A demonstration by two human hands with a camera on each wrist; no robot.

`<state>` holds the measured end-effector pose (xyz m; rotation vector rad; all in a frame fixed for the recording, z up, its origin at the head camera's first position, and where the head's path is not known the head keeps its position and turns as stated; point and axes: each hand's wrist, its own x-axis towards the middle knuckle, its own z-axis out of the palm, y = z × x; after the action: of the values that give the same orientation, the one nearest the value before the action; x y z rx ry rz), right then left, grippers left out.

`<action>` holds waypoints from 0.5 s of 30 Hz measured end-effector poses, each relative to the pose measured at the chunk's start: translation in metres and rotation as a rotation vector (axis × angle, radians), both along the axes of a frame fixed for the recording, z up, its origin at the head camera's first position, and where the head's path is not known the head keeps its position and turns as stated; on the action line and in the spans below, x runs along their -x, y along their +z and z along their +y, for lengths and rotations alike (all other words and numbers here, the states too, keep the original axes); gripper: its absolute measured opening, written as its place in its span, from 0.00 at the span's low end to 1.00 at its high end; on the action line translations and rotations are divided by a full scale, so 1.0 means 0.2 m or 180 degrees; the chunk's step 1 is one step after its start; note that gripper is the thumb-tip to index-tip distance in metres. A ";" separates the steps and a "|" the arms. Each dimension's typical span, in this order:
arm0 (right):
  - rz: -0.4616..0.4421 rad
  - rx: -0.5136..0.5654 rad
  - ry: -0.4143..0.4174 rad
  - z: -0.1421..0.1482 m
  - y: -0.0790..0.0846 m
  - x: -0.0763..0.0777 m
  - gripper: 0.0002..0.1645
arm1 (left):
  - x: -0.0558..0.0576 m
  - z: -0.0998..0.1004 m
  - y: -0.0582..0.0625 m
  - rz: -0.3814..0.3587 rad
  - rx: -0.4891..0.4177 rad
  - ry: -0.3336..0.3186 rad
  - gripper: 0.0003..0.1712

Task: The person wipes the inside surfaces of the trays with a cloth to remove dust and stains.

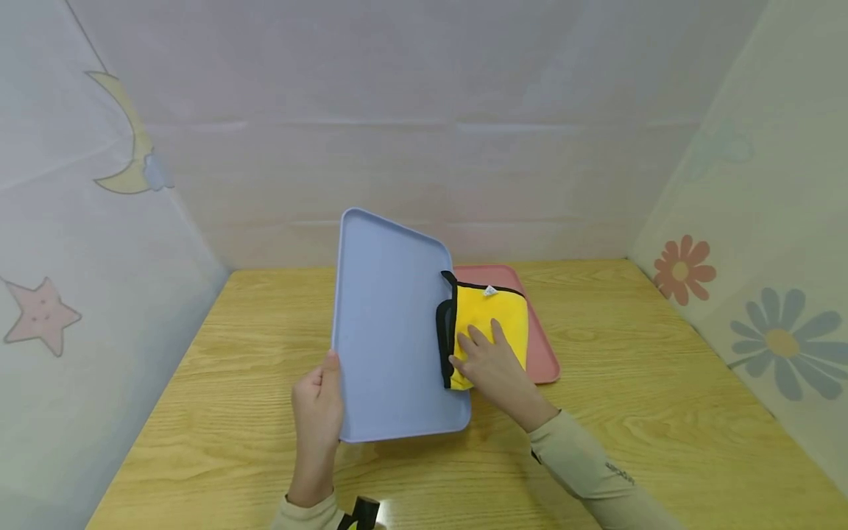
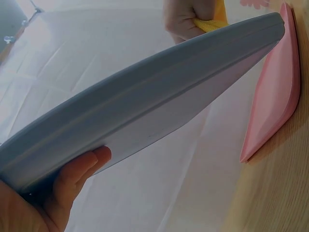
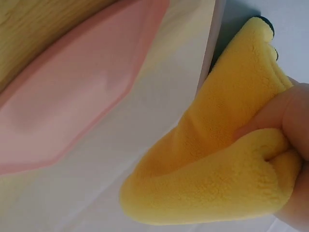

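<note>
A light blue tray (image 1: 391, 331) is held up at a tilt by my left hand (image 1: 318, 405), which grips its left edge with the thumb on the front face. In the left wrist view the fingers (image 2: 79, 174) curl under the tray's underside. My right hand (image 1: 493, 368) holds a folded yellow cloth (image 1: 510, 309) with black trim and a small white tag against the tray's right part. The right wrist view has the fluffy cloth (image 3: 207, 159) bunched at the thumb. Part of the cloth's grip is hidden behind the hand.
Behind the cloth, a pink tray (image 1: 545, 361) lies on the wooden table (image 1: 252, 383), partly covered from view. White sheets with a moon, a star and flowers hang around the table. A black object (image 1: 366, 509) shows at the left wrist.
</note>
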<state>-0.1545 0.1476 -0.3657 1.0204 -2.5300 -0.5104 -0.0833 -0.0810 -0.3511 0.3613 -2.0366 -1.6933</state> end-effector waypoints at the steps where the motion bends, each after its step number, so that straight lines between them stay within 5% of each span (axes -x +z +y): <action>1: 0.0000 0.0022 0.0007 0.00 0.00 0.00 0.24 | 0.00 0.00 0.00 0.0007 -0.0006 0.0004 0.28; 15: 0.0081 0.0664 0.0315 -0.05 -0.06 -0.06 0.23 | 0.00 0.01 -0.02 0.0084 -0.0099 -0.0006 0.29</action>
<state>-0.1426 0.1374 -0.3779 1.0464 -2.4344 -0.2243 -0.0826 -0.0789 -0.3547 0.3454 -1.9944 -1.7235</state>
